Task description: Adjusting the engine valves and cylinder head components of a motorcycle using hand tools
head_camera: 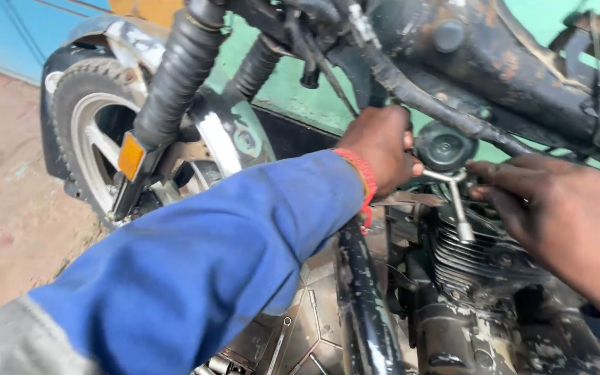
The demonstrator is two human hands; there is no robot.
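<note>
A silver Y-shaped socket wrench (457, 194) sits just above the finned engine cylinder (467, 257) of a stripped motorcycle. My left hand (382, 147), in a blue sleeve with a red thread wristband, grips one arm of the wrench. My right hand (557, 208) comes in from the right, and its fingertips pinch the opposite arm. The wrench's third leg points down at the cylinder fins. A round black horn (446, 144) sits just behind the wrench.
The rusty black frame tube (522, 69) and a wrapped cable bundle (439, 104) run overhead. Fork legs with rubber gaiters (175, 76), an orange reflector (130, 155) and the front wheel (92, 139) stand to the left. A black down tube (362, 292) crosses below my left wrist.
</note>
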